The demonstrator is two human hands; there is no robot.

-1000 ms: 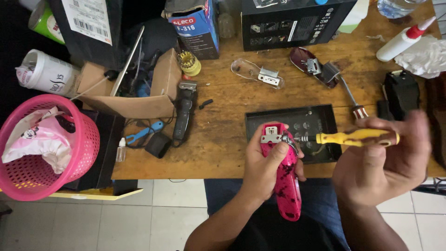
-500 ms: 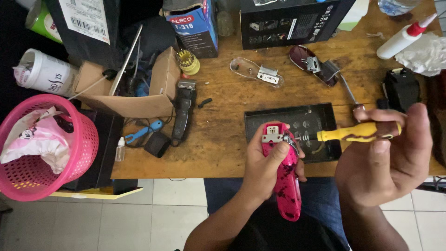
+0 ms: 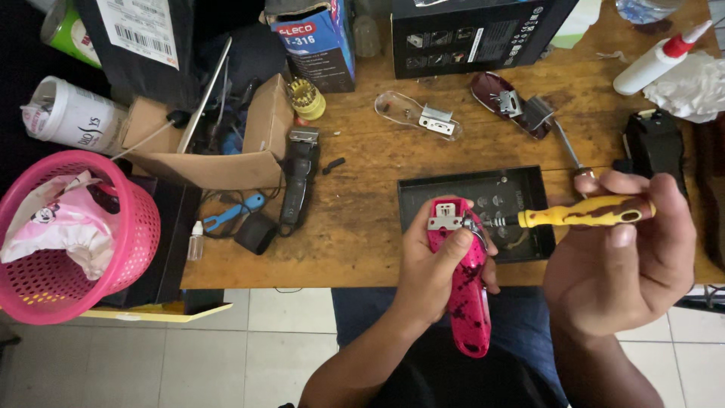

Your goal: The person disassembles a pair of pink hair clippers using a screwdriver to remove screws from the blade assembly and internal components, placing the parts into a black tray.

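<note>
Black tray behind pink clipper

The clipper has a glossy pink plastic shell with dark speckles and a bare metal plate at its head. The screwdriver has a smooth, shiny yellow plastic handle with brown streaks and a thin metal shaft. The desk is worn, matt wood with visible grain. The tray is matt black. The basket is pink plastic lattice, and the box is plain brown cardboard.
</note>
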